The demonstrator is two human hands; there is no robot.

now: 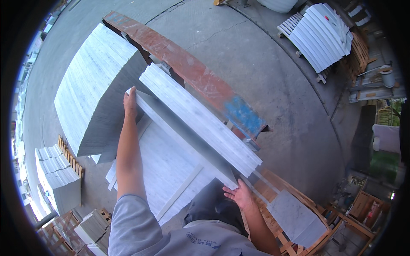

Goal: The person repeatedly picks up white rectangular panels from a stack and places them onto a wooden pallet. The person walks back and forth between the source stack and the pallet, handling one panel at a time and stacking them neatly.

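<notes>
A long white-grey stone slab [179, 143] stands tilted on its edge in front of me, running from upper left to lower right. My left hand [130, 103] is closed around its far upper-left corner, with the arm stretched out. At the near right corner, my right hand [241, 195] touches the slab, palm up and fingers spread apart, its thumb beside the corner. Just beyond it lean several similar slabs [200, 121] packed together. Closer to my body is a broad pale slab face [158, 164] with a narrow light strip [179, 192] across it.
A rusty red steel beam [183, 59] with blue paint runs behind the slabs. Large slabs [96, 81] lean at the left. Stacked slabs [62, 179] and a palletised stack [318, 38] stand farther off. A wooden crate [273, 181] with a stone piece [294, 217] sits at lower right.
</notes>
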